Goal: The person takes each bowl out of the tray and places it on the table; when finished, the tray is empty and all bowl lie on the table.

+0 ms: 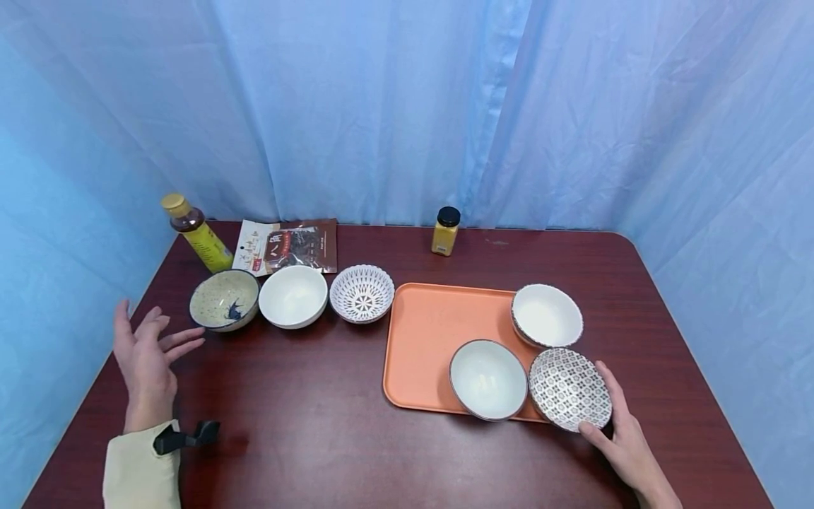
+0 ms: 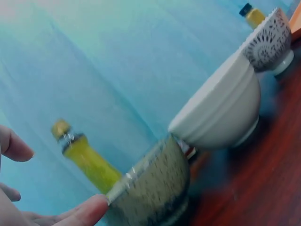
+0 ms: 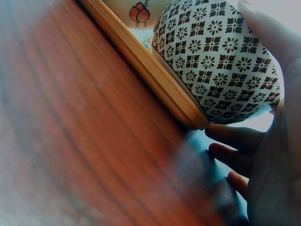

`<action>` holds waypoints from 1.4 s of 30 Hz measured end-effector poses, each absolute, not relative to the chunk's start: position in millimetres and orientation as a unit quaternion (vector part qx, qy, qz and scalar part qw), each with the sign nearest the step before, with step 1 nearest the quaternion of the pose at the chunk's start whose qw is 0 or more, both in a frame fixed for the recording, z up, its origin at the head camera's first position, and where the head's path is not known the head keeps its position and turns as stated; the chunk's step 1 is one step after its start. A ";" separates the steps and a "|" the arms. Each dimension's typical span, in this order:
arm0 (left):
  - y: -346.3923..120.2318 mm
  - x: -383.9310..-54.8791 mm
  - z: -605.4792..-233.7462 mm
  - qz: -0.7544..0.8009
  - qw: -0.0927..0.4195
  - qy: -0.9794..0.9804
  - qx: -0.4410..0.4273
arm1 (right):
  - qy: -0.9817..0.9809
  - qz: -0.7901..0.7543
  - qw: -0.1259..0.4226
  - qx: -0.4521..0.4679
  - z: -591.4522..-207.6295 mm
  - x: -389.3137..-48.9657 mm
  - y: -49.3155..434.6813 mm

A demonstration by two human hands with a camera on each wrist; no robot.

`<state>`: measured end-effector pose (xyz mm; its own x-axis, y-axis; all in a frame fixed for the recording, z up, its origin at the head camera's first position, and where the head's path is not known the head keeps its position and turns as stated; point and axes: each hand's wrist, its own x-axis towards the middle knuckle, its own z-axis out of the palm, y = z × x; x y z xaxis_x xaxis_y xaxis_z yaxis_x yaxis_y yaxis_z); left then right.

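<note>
At the right, my right hand (image 1: pixel 620 438) spans a bowl with a dark flower-and-lattice pattern (image 1: pixel 570 389), thumb at its near rim and fingers round its right side. In the right wrist view this bowl (image 3: pixel 218 61) stands over a corner of the orange tray (image 3: pixel 155 77), with the lower fingers (image 3: pixel 235 136) beside that corner. My left hand (image 1: pixel 149 360) is raised at the left, empty, with fingers spread. Its fingertips are close to the rim of a speckled bowl (image 1: pixel 219 297) with a blue mark inside; whether they touch cannot be told.
A plain white bowl (image 1: pixel 294 297) and a lattice-patterned bowl (image 1: pixel 362 293) continue the left row. On the tray (image 1: pixel 439 318) are a grey-rimmed bowl (image 1: pixel 488 382) and another white bowl (image 1: pixel 547 314). Behind stand a yellow-capped bottle (image 1: pixel 203 237), a spice packet (image 1: pixel 286 247) and a black-lidded jar (image 1: pixel 446 232).
</note>
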<state>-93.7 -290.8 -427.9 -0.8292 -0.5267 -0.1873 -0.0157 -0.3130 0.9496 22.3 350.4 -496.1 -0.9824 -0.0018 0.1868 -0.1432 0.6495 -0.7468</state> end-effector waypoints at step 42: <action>-24.4 -85.4 -447.3 -0.671 -0.129 -0.689 -0.242 | -0.902 0.422 0.079 0.039 -499.8 23.3 352.7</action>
<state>-85.4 -24.4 -447.3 -0.8496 0.5066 0.1470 0.1603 -0.0175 0.9869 23.3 352.7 -499.8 -0.9844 -0.0024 0.1759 -0.1366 0.6408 -0.7555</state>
